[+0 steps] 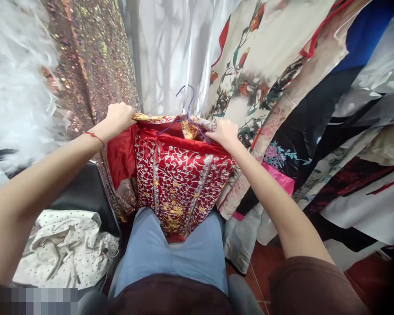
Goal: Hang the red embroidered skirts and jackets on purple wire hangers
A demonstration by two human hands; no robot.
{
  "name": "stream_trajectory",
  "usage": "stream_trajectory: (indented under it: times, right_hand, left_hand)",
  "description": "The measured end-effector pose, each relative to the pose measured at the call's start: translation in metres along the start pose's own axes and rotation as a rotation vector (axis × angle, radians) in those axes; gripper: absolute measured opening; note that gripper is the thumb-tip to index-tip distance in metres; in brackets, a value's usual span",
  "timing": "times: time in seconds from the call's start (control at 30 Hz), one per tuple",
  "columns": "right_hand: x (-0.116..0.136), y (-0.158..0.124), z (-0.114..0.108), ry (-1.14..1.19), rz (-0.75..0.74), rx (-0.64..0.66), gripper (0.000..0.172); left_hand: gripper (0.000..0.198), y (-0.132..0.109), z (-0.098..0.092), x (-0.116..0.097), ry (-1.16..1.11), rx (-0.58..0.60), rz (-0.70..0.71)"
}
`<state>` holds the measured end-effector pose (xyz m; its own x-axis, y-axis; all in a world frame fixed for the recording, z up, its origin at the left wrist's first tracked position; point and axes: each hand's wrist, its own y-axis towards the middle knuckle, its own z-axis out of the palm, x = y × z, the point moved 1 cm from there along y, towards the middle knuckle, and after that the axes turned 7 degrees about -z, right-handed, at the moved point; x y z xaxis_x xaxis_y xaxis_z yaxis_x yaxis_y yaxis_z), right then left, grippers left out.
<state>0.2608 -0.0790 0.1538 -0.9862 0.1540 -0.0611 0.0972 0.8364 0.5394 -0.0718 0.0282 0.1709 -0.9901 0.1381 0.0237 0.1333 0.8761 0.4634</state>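
A red garment (180, 175) with silver and gold embroidery hangs between my two hands, its lower end between my knees. My left hand (121, 117) is closed on its top edge at the left corner. At the right corner, my right hand (223, 133) pinches the same edge. A purple wire hanger (191, 98) sticks up out of the garment's opening, its hook free above the rim. Plain red satin (121, 157) drapes below my left hand. The fingertips of both hands are partly hidden by the cloth.
White polka-dot cloth (68, 249) lies crumpled on a black chair (82, 188) at my left. A sequined gown (98, 52) and white feathery fabric (16, 78) hang behind. Floral-print clothes (249, 87) and a black embroidered garment (289, 144) hang on the right, over red floor tiles (262, 271).
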Motion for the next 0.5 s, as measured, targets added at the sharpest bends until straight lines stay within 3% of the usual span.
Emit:
stream_trajectory:
  times: [0.13,0.23,0.37,0.5]
  right_hand:
    - [-0.017,-0.006,-0.006,0.043,0.055,-0.122,0.035]
    - [-0.019,-0.008,-0.009,0.036,0.059,-0.236,0.031]
    - [-0.014,-0.009,-0.008,-0.019,0.043,-0.302,0.031]
    - [-0.018,-0.005,0.003,0.069,0.128,-0.172,0.034]
  left_hand:
    - [0.05,-0.013,-0.034,-0.002,0.028,-0.047,0.112]
    - [0.058,-0.025,-0.045,-0.006,0.019,0.006,0.144]
    - [0.063,-0.038,-0.032,-0.01,0.021,0.137,0.173]
    - [0.05,-0.042,-0.002,-0.007,0.032,0.178,0.176]
